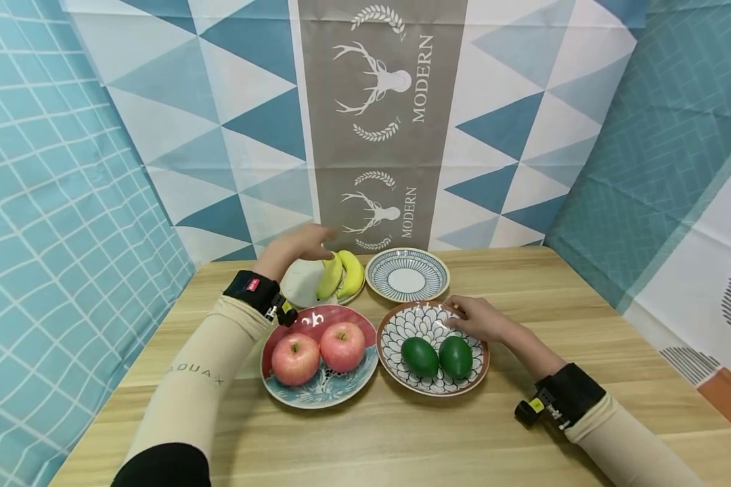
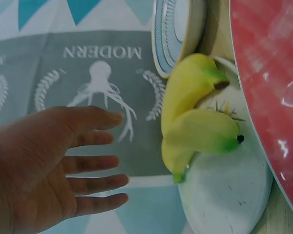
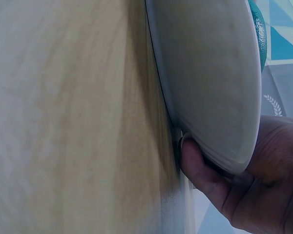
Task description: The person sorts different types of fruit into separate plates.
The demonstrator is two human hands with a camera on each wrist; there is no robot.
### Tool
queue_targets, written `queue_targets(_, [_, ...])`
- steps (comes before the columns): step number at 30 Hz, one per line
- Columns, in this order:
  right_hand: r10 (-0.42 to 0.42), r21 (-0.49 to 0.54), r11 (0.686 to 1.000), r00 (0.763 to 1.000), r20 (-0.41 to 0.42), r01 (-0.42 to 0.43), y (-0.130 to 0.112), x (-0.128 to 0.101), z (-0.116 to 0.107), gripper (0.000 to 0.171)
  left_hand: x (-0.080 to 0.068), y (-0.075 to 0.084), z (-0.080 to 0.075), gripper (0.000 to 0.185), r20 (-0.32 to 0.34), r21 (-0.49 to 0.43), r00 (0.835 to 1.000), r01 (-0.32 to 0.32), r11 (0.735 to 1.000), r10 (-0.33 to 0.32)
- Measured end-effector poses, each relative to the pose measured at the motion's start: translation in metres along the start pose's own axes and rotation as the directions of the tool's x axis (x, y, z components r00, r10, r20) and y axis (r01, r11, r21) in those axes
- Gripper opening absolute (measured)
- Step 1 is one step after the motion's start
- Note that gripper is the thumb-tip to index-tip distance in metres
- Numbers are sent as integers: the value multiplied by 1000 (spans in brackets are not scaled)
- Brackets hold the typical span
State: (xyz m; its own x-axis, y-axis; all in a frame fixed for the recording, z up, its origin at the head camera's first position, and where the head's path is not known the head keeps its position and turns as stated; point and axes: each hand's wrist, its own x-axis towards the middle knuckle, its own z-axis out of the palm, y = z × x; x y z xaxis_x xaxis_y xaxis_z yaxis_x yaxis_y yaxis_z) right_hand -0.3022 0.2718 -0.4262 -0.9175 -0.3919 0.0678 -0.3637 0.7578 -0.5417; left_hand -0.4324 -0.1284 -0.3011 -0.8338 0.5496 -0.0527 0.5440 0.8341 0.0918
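Observation:
My left hand hovers over the back left plate, its fingers spread and apart from the yellow bananas. In the left wrist view this hand holds nothing, and the bananas rest on the white plate beyond the fingertips. At the front right, my right hand grips the back right rim of a brown-rimmed plate with a petal pattern. Two dark green avocados lie on that plate. From the right wrist, a digit shows tucked against the plate's pale underside.
A red and blue plate with two apples stands at the front left, close beside the petal-patterned plate. Behind is a striped blue-and-white plate. Patterned cloth walls enclose the wooden table at the back and sides.

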Motion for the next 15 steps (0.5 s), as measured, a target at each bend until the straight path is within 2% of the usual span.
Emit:
queue_targets(6, [-2,6,1000,1000,3,2,1,1,0,26,13,-13,7,61,48,-44,993,108,993,-106])
queue_targets(10, [2,12,1000,1000,5,-2,2,2,-1,25,17,-20,11,63,52,-93,986,163,982,-159])
queue_targets(15, [2,9,1000,1000,10,-2,3,1,-1,25,22,-30,27,63,38,-116,977,212,970,-209])
